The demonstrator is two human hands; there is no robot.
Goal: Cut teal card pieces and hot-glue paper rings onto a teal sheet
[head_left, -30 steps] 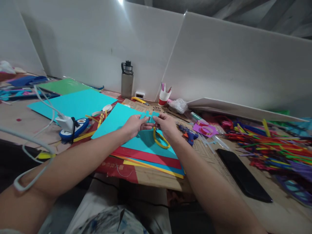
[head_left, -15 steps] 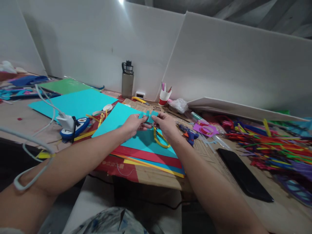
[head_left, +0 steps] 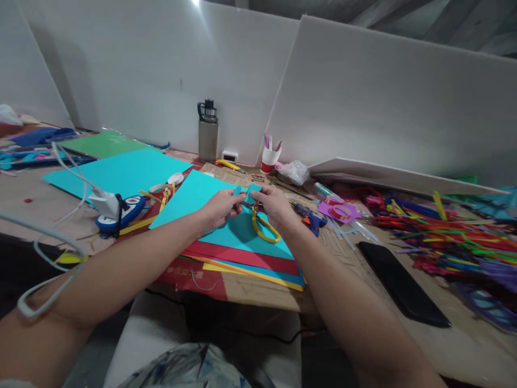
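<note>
Over a turquoise sheet (head_left: 226, 245), my two hands are close together, working on small teal paper pieces. My left hand (head_left: 220, 209) is closed, pinching a narrow teal paper strip (head_left: 237, 191) by thumb and fingers. In the pinch of my right hand (head_left: 275, 206) is a folded-looking teal paper piece (head_left: 252, 193). Whether the two pieces are joined, the fingers hide. Just below my right hand shows a yellow loop handle (head_left: 266, 231), apparently of scissors; its other end is hidden, and I cannot tell if it rests on the sheet.
A blue glue gun (head_left: 315, 222) and purple paper (head_left: 340, 211) lie right of my hands. Farther right are a black phone (head_left: 404, 283) and colourful strips (head_left: 448, 231). Behind stand a bottle (head_left: 208, 134) and a pen cup (head_left: 270, 159). A power strip (head_left: 121, 215) sits left.
The teal pieces have turned slightly between my fingers, and the right one now looks folded up closer to the thumb. The view has shifted a little; both hands keep their grip.
</note>
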